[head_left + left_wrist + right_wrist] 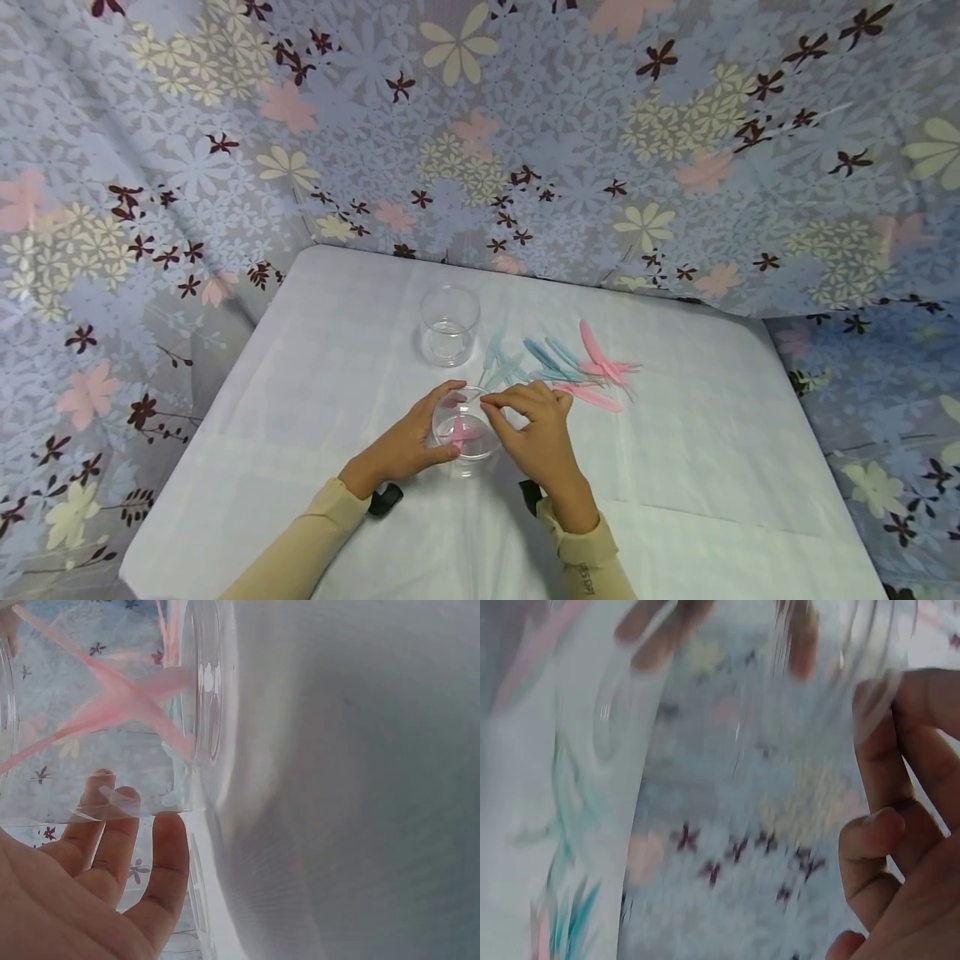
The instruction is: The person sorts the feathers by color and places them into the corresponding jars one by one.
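My left hand (405,446) grips the side of a clear jar (467,467), its fingers behind the wall and its thumb in front. Two pink feathers (124,701) cross inside this jar, seen through the wall in the left wrist view. At the jar's mouth, my right hand (542,429) has thumb and forefinger pinched together. One feather's thin quill reaches up to these fingertips in the left wrist view; the pinch itself is small and partly hidden. In the right wrist view, the right fingers (881,742) are close against the clear rim.
A second clear jar (448,333) stands behind the held one. To its right lie pale green feathers (498,358), blue feathers (551,358) and pink feathers (600,354) on the white-covered table (712,450). Flowered cloth (480,150) hangs around the back and sides.
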### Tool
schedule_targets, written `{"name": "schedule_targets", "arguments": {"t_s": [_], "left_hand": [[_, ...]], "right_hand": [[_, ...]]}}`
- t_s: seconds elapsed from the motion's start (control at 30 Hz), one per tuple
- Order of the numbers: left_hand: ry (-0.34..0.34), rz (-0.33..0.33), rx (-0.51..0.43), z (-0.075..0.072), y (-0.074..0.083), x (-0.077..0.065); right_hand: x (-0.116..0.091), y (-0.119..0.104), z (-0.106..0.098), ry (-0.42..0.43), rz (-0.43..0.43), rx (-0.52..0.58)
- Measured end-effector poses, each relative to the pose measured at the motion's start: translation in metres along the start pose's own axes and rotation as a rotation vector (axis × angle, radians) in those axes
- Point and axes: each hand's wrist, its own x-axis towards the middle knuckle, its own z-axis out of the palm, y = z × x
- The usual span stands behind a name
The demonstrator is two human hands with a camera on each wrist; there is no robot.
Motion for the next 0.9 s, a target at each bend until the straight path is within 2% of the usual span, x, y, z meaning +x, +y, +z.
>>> {"name": "schedule_targets", "arguments": {"t_s": [0.17, 0.3, 0.37, 0.5, 0.63, 0.77, 0.9], "left_hand": [[0.000, -0.001, -0.012, 0.000, 0.001, 0.000], [0.002, -0.014, -0.010, 0.001, 0.001, 0.000], [0.002, -0.013, -0.010, 0.001, 0.001, 0.000], [0.005, -0.016, -0.003, 0.000, -0.001, 0.000], [0.005, -0.023, 0.007, 0.000, -0.002, -0.001], [0.003, -0.024, -0.001, 0.000, -0.002, -0.001], [0.002, -0.019, -0.003, -0.001, -0.001, -0.001]], "right_hand": [[-0.002, 0.035, -0.024, 0.136, 0.162, -0.051], [-0.007, 0.073, -0.046, 0.243, 0.339, -0.153], [-0.010, 0.093, -0.055, 0.268, 0.437, -0.216], [-0.019, 0.128, -0.069, 0.245, 0.612, -0.352], [-0.029, 0.151, -0.078, 0.193, 0.729, -0.457], [-0.033, 0.161, -0.086, 0.177, 0.801, -0.509], [-0.034, 0.165, -0.091, 0.157, 0.833, -0.532]]}}
